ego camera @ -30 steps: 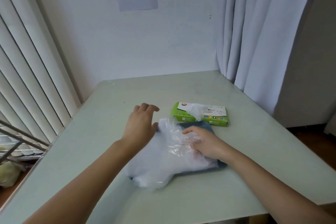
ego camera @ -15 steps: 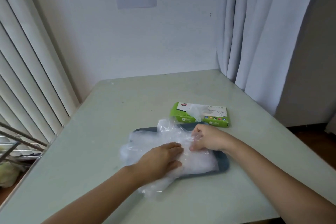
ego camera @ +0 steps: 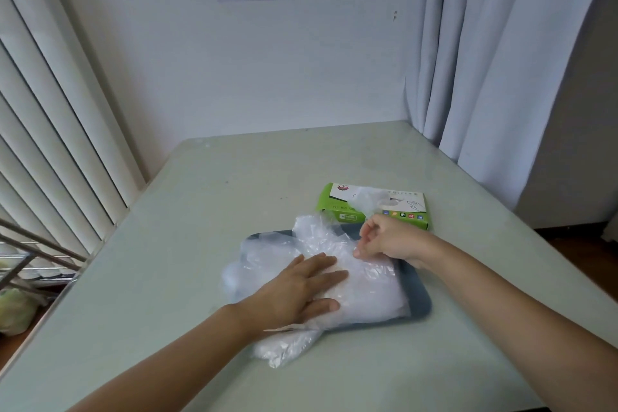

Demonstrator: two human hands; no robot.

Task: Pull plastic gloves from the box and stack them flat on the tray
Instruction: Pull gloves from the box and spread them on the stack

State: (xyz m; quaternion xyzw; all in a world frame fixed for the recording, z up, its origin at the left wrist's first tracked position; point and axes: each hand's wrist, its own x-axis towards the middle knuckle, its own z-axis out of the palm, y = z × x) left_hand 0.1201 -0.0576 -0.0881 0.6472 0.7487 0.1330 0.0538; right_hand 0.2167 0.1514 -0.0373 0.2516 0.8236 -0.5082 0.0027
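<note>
Pale green table (ego camera: pixel 234 177) stands against a white wall (ego camera: pixel 301 60), between blinds (ego camera: pixel 50 110) and curtains (ego camera: pixel 485 60).

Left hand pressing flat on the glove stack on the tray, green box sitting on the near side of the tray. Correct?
Not quite. The left hand does press flat on the glove stack on the tray, but the green box lies on the far side of the tray, not the near side. The head view shows it.

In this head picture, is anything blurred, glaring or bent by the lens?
Head view: light soft and even, shadows faint; box fairly sharp; blinds and curtain bow near the edges; plastic gloves shine pale over the tray; left hand on them is sharp.
</note>
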